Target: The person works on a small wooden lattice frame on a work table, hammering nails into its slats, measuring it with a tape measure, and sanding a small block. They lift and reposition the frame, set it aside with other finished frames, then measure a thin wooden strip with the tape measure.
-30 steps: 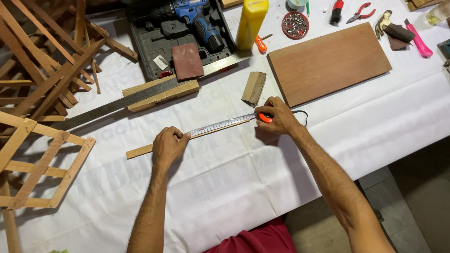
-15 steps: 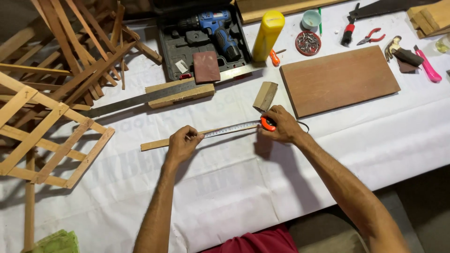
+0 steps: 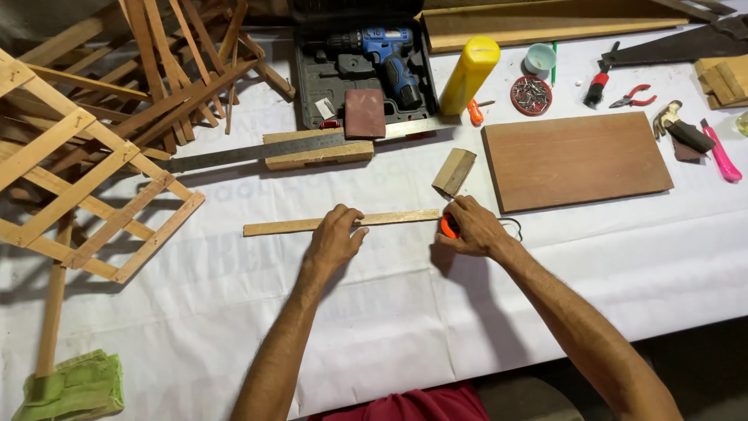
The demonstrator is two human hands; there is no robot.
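A thin wooden strip [image 3: 288, 227] lies flat on the white-covered table [image 3: 405, 312], running left to right. My left hand [image 3: 335, 236] presses down on its middle, fingers spread over the wood. My right hand [image 3: 471, 227] sits at the strip's right end, closed around an orange tape measure [image 3: 448, 227]. No tape shows stretched along the strip. A small wooden block [image 3: 453, 171] lies just beyond my right hand.
A brown board [image 3: 575, 160] lies to the right. Behind are a drill case [image 3: 358, 70] holding a blue drill, a yellow bottle [image 3: 468, 76], a metal ruler [image 3: 234, 153], pliers, a saw and a tin of nails. Wooden lattice frames [image 3: 86, 179] fill the left.
The tape that was stretched along the strip between my hands is no longer drawn out. My right hand stays at the strip's end; the camera view has shifted.
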